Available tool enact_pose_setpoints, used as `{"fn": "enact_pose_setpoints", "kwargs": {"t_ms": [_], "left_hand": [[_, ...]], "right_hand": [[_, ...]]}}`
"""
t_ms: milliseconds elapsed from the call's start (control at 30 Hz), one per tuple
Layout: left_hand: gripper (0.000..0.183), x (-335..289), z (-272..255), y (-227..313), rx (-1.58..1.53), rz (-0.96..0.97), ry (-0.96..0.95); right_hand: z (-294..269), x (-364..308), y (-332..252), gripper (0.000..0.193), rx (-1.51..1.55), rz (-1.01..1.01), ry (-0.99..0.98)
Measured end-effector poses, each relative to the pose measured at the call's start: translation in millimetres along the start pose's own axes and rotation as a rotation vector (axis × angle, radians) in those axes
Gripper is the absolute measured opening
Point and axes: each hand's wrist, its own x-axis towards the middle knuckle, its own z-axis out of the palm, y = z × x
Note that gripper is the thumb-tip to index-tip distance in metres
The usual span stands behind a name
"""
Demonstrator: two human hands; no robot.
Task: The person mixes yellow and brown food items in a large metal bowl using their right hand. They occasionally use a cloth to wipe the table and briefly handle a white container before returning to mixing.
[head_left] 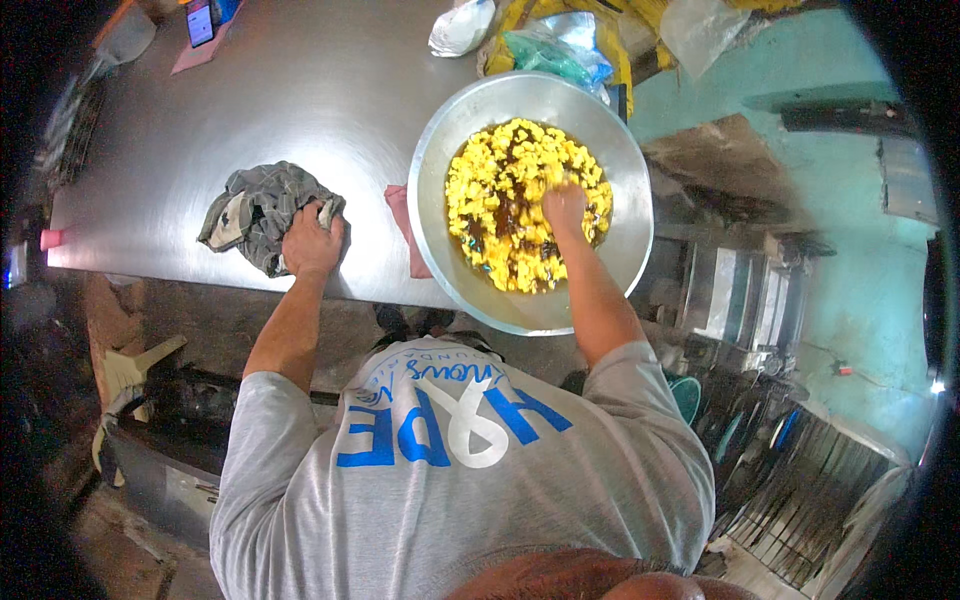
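The fingers of the right hand (563,205) are down at the yellow pieces (478,185), seemingly curled in; blur and the back of the hand hide their tips, so I cannot tell how far open they are or whether they have hold of anything. The pieces lie in dark liquid (517,208) at the bottom of a wide metal bowl (432,185). The work looks like mixing by hand, and it seems partway along: pieces and liquid are together in the bowl, but brown patches show between bright yellow clumps, so more turning over is probably left.

The fingers of the left hand (313,243) lie on a crumpled grey cloth (262,205), bent over its right side; whether they grip it or just press on it I cannot tell.

The right forearm reaches forward over the bowl's near rim, slanting inward to the left, with the wrist above the contents. The left forearm runs forward to the cloth, its hand back-up and low.

Further out, a pink cloth (402,230) lies against the bowl's left side on the metal tabletop (350,110), and plastic bags (555,50) sit beyond the bowl.
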Motion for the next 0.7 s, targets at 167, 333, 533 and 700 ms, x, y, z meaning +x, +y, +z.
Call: {"fn": "enact_pose_setpoints", "kwargs": {"t_ms": [167,333,533,700], "left_hand": [[0.044,1.0,5.2,1.2,0.058,-0.034,0.009],[0.043,-0.2,5.1,4.5,0.054,-0.054,0.014],[0.042,-1.7,8.5,-2.6,0.018,0.001,0.060],[0.043,-0.5,7.7,-3.3,0.050,-0.021,0.032]], "right_hand": [[-24.9,30.5,-64.1,0.023,0.655,0.222,-0.022],[-46.6,-1.3,-94.0,0.023,0.623,0.001,-0.002],[-27.2,-5.1,-9.5,0.025,0.379,0.237,0.215],[-5.6,10.1,8.7,0.030,0.629,0.386,-0.034]]}}
